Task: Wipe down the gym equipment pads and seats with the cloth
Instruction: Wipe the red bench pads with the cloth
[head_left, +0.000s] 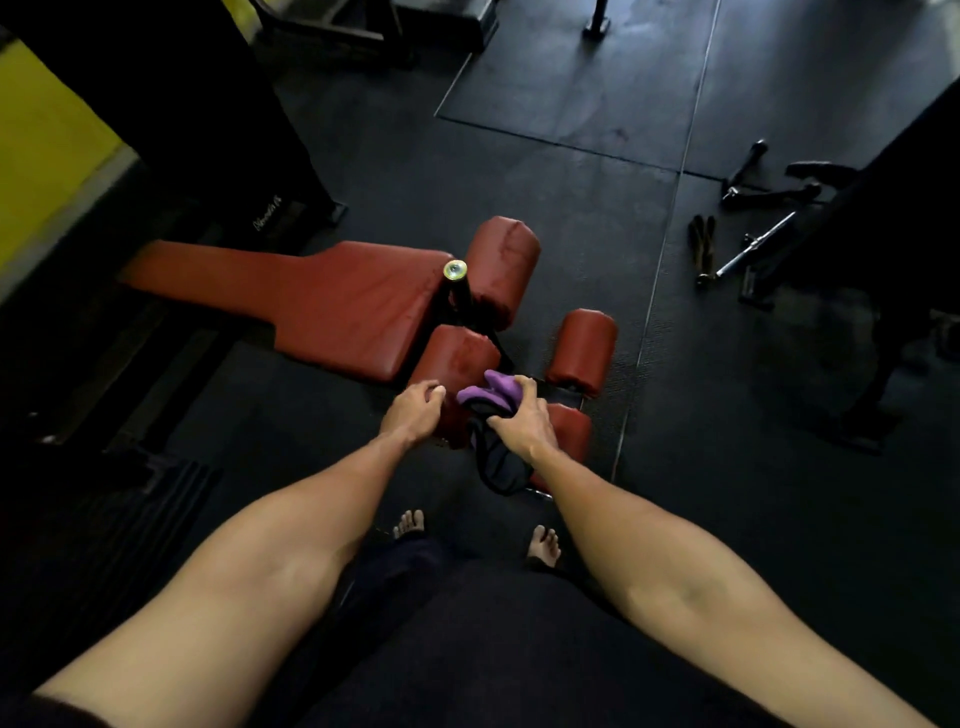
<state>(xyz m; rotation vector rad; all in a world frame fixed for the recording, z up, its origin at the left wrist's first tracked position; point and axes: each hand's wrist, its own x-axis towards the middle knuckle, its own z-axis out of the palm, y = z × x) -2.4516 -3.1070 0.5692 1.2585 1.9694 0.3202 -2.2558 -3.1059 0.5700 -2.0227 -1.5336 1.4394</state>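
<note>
A low red bench seat (332, 301) lies on the dark floor with several red roller pads at its near end. My left hand (415, 410) rests on the nearest left roller pad (457, 364), fingers curled over its edge. In my right hand (524, 421) is a purple and black cloth (488, 395), gripped and held against the post between the rollers, with its black part hanging down. Another roller pad (501, 270) stands farther back, one (582, 351) to the right, and one (571, 431) partly hidden under my right hand.
A brass-capped black post (455, 280) rises between the rollers. Bars and handles (753, 228) lie on the floor mat at the right beside a dark machine frame (893, 260). Another black frame (208, 130) and a yellow wall (47, 156) stand at the left. My bare feet (410, 522) are below.
</note>
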